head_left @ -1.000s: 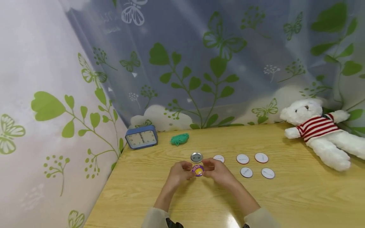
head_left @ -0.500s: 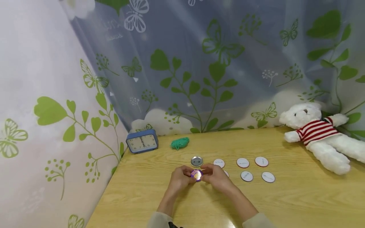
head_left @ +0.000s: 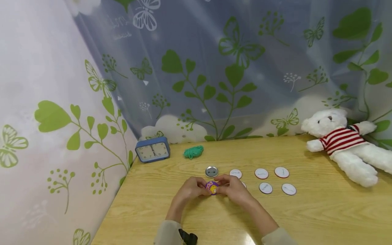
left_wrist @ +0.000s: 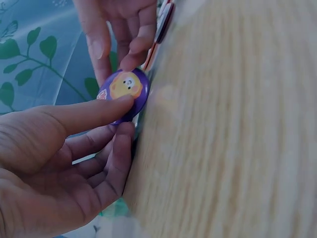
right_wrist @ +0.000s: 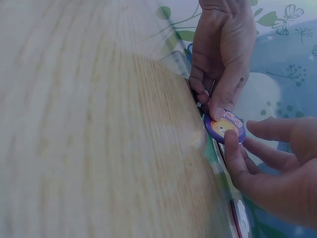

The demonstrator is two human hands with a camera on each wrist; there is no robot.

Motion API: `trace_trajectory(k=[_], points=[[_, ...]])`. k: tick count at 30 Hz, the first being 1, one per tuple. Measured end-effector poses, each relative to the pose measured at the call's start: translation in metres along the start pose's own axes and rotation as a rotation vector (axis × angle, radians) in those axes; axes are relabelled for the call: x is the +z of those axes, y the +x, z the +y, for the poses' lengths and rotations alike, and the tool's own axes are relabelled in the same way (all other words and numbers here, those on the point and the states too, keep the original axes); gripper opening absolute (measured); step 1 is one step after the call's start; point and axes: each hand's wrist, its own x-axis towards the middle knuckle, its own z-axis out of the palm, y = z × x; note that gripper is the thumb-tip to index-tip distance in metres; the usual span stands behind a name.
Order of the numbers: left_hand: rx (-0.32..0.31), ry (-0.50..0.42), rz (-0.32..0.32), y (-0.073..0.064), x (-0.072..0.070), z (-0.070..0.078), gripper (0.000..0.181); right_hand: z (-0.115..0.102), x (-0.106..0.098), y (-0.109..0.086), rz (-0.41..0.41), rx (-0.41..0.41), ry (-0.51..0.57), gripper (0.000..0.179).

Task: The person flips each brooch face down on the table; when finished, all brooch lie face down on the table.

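A purple round pin badge with a yellow bear picture is held between both hands, picture side up, just above the table. My left hand pinches its left side, the thumb lying over the face of the badge and fingers beneath. From the other side my right hand holds it, its thumb against the face of the badge. Right behind it lies a silver-backed badge, pin side up. To the right, a white-backed badge lies near the right hand, and another is partly hidden by that hand.
Several more white-backed badges lie in two rows on the wooden table. At the back stand a blue clock and a bundle of green yarn. A white teddy bear lies at the right, before the patterned curtain.
Both hands keep hold of the purple badge, which tilts slightly; glare on its face half a second ago is gone. The view has shifted a little. The other badges stay put.
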Motion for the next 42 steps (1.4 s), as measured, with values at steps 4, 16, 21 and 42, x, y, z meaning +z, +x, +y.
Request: trace_trajectory(k=[4,16,21,42], points=[[-0.001,0.003,-0.038,0.000,-0.003,0.002,0.013,0.002,-0.001,0.000,-0.016,0.017,0.035,0.039],[0.007,-0.069,-0.115,0.003,-0.007,0.002,0.012,0.004,-0.004,0.001,-0.039,0.021,0.094,0.028],[0.034,-0.127,-0.172,0.003,-0.011,0.001,0.014,0.004,-0.005,0.001,-0.037,0.006,0.109,0.024],[0.027,-0.268,-0.159,0.005,-0.018,0.006,0.025,0.000,-0.010,0.004,0.004,-0.033,0.157,0.021]])
